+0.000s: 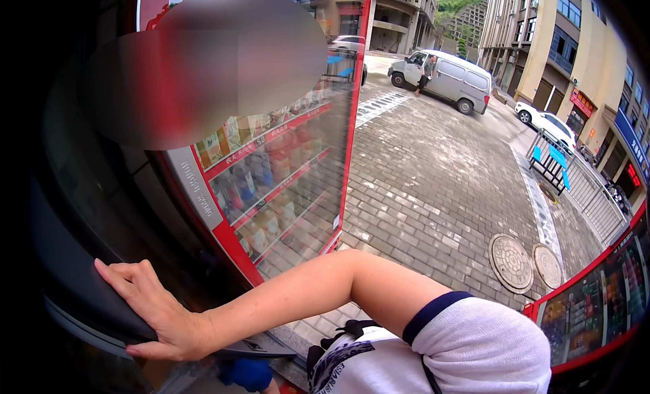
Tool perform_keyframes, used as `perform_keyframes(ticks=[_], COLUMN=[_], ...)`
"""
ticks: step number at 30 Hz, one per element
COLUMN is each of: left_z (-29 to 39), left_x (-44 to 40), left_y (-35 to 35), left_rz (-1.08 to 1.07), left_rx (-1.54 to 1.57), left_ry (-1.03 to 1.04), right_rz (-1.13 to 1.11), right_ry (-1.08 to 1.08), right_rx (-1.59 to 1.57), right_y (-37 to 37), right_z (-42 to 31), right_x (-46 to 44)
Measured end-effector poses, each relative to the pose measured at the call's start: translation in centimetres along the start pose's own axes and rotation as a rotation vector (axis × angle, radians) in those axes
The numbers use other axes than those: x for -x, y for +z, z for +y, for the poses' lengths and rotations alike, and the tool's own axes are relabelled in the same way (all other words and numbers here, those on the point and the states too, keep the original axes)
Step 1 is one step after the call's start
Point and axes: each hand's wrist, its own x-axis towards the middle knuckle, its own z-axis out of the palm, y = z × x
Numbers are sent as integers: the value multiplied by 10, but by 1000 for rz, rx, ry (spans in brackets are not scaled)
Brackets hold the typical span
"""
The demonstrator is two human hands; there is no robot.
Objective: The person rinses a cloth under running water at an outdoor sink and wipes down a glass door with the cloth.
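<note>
My right hand (166, 319) grips the rounded edge of a dark panel (74, 285), which looks like a door, at the lower left. Its thumb is spread away from the fingers, and some fingertips are hidden behind the edge. Below the forearm, at the bottom of the view, is something blue (245, 375), a glove or cloth, with a little bare skin beside it. It may be at my left hand; its fingers do not show. Beyond my right hand stands a red-framed glass door (291, 163), with rows of packaged goods behind or reflected in the glass.
Another red-framed display case (596, 292) with bottles is at the lower right. Brick paving (426, 170) has two round manhole covers (512, 263). A person (426, 74) is by a silver van (450, 79). A metal railing (589, 191) runs along the right.
</note>
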Motion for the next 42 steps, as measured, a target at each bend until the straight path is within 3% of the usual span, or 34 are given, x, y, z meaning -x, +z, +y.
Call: perform_keyframes(ticks=[9,11,13,14,16,17,18,20,22,29,32,34,35,37,38,40,42], left_z=[-7,-7,-8,-6,-14,-24,-26,-27,-25,-46,-91,-119,-128,-160,-168,-164,-163], left_x=[0,7,15,17,27,37,41,49,59,89,105,116,108,121,119,120,135], left_y=[-3,-6,-13,-4,9,14,12,13,15,5,-28,-48,-33,-71,-63,-53,-38], left_rz=[133,97,-35,-189,-347,-131,-23,-22,-52,-121,-176,-234,-265,-306,-222,140,540], left_rx=[-17,-244,-728,-960,-1179,-1233,-1116,-547,-275,-94,-165,-350,-454,-979,-1336,-2558,-3077], left_ry=[-33,77,225,-53,-344,-150,-67,-104,-163,-155,-90,97,289,627,806,1066,844], right_rz=[-13,-11,-17,-16,8,8,16,33,24,35,46,103,104,53,38,45,64], right_ry=[47,42,33,34,1,3,-9,-33,-28,-30,-7,-93,-176,-136,-129,-5,123], right_rx=[-1,0,23,21,53,52,56,61,59,60,23,76,247,202,190,-4,-192], right_y=[-2,0,2,2,1,2,2,3,3,14,53,64,31,78,83,84,85], right_z=[0,2,1,2,3,4,4,5,6,3,3,4,12,7,10,-5,-11], right_x=[2,2,3,4,4,3,3,1,0,4,22,27,9,34,37,43,47])
